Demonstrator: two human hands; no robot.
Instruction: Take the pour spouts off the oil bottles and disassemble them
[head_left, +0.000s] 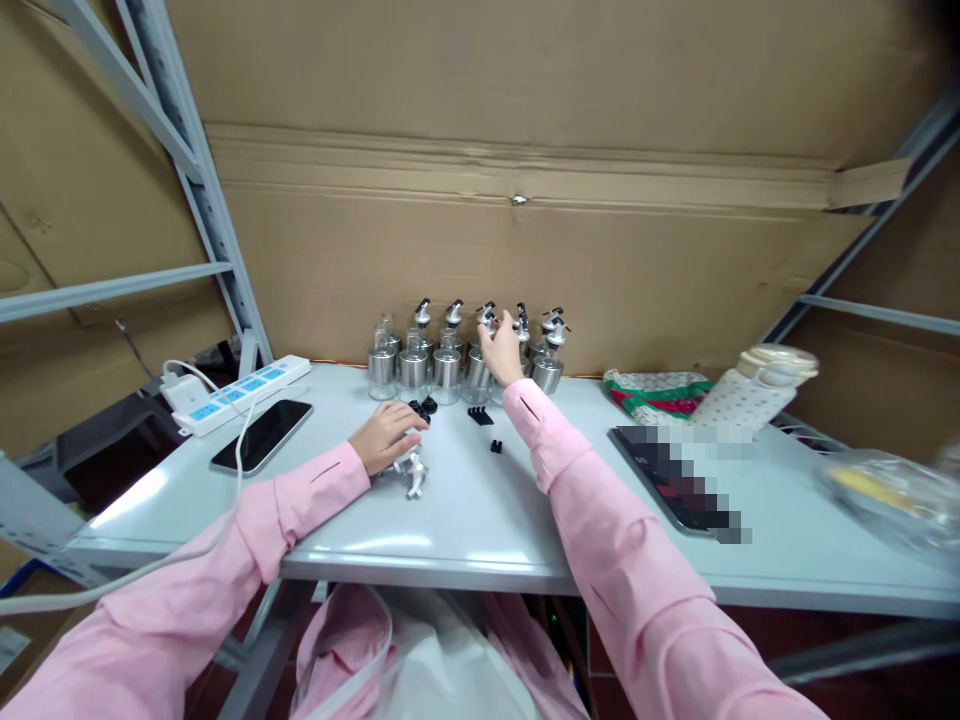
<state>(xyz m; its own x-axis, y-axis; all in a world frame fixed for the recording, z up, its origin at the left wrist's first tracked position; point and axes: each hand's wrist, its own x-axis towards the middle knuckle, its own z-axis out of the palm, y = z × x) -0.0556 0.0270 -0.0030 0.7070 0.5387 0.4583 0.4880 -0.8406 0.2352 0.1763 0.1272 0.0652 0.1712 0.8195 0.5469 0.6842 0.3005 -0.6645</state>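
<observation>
Several small glass bottles [446, 368] with metal bands and pourer tops stand in a row at the back of the grey table [480, 520]. My right hand [501, 350] reaches into that row, fingers closing round one bottle near the middle. My left hand [386, 435] rests on the table, fingers curled over a loose metal pourer spout [412, 470]. Small black caps [424, 407] lie just beyond the left hand, and more black pieces [481, 416] lie between my two arms.
A black phone [262, 433] and a white power strip [236, 393] with a cable lie at the left. A tablet [671, 475], a patterned cloth [656, 390], a dotted bottle [754, 390] and a plastic bag [896, 495] are at the right. Cardboard lines the back.
</observation>
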